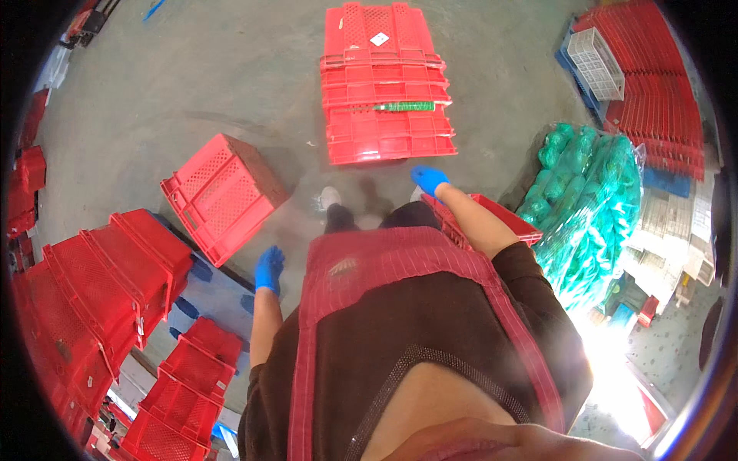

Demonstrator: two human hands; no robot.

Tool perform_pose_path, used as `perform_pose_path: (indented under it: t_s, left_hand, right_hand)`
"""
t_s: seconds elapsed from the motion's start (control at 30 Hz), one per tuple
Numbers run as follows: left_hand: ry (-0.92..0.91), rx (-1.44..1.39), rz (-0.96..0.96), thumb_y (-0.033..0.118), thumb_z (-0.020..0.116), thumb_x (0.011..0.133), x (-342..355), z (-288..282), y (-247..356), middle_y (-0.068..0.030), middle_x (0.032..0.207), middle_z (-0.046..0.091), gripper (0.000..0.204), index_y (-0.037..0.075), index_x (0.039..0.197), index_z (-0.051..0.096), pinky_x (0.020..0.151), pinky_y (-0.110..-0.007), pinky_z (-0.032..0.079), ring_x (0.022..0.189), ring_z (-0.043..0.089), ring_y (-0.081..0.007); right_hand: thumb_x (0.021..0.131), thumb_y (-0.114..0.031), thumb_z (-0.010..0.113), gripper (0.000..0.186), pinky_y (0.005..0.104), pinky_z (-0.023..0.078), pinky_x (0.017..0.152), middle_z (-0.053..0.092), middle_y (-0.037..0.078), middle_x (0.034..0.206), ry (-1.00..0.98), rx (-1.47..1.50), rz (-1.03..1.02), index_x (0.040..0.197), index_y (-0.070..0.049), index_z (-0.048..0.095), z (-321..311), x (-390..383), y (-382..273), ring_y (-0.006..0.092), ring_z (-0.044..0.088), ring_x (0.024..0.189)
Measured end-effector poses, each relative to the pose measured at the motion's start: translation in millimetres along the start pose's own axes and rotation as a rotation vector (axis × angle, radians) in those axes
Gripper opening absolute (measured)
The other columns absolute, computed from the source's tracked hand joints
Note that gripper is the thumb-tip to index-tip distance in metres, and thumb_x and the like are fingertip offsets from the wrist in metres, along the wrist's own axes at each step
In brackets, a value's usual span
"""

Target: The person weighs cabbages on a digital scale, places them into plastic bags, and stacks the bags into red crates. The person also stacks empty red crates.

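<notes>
**Close quarters, and plenty to stumble over**

The stack of red crates [388, 81] stood on the floor [231, 69] just ahead of the person, with the left shoe [330, 198] near its base. A single crate [223, 200] sat ahead and to the left, and a low crate [515, 217] lay beside the right forearm [480, 219]. The blue-gloved right hand [429, 179] was near the stack's lower edge; the left hand [270, 269], gloved too, hung apart from the single crate. Neither seemed to hold anything, but whether the fingers were together or apart could not be told.

The likeliest trouble was a stumble: a sideways step could have caught the single crate or the low one. The stack's rims looked uneven, so a one-sided pull might have made its layers slip. A loose grip through smooth gloves could also have failed.

The forearm covered part of the low crate, and the apron [384, 261] hid most of the legs. What the green strip [407, 107] between the stack's layers was stayed unclear. Glare [611, 376] washed out the lower right, and the dark rim cut off the crates at far left [69, 323].
</notes>
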State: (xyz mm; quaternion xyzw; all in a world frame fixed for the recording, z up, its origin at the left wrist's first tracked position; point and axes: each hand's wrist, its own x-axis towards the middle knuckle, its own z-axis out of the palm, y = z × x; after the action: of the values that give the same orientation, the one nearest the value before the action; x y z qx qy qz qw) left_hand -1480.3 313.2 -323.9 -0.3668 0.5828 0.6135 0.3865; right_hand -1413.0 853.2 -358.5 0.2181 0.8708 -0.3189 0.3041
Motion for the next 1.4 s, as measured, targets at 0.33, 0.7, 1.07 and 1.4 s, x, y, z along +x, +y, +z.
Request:
perform_pose_path:
  t_s: [0.33,0.7,1.07,1.4]
  left_hand:
    - [0.29,-0.335,0.147,0.029,0.051,0.09,-20.7,194.2,-67.1,-0.003,0.111,0.062,0.034,0.012,0.118,0.058,0.082,-0.029,0.045,0.094,0.059,-0.0159]
    - [0.313,-0.826,-0.047,0.026,0.046,0.093,-126.9,445.0,-424.9,-0.0101,0.117,0.059,0.036,0.006,0.122,0.054,0.084,-0.032,0.046,0.099,0.059,-0.0216]
    - [0.624,-1.175,0.096,0.028,0.054,0.091,-137.3,624.2,-318.4,-0.0042,0.107,0.063,0.033,0.013,0.121,0.057,0.07,-0.026,0.048,0.089,0.062,-0.0155]
    - [0.789,-1.45,0.322,0.02,0.055,0.092,-85.8,745.1,-296.5,-0.005,0.095,0.065,0.025,0.002,0.108,0.062,0.076,-0.023,0.047,0.084,0.059,-0.0107]
  right_hand:
    - [0.082,-0.027,0.058,0.039,0.0457,0.047,0.086,0.056,0.019,0.113,0.028,-0.424,-0.382,0.118,-0.012,0.054,-166.7,138.2,-11.1,0.0362,0.056,0.102]
    - [0.076,-0.038,0.066,0.052,0.0475,0.049,0.078,0.06,0.018,0.109,-0.204,-0.685,-0.576,0.116,-0.01,0.048,-161.3,173.5,-17.1,0.0356,0.06,0.096]
    - [0.079,-0.033,0.059,0.033,0.0388,0.05,0.062,0.064,0.013,0.08,-0.528,-0.561,-0.341,0.098,-0.006,0.061,-212.5,180.6,-23.1,0.0249,0.063,0.071]
    - [0.091,-0.031,0.044,0.041,0.0385,0.05,0.07,0.063,0.014,0.087,-0.63,-1.402,-1.03,0.131,-0.019,0.043,-297.6,58.2,-158.1,0.0263,0.062,0.078]
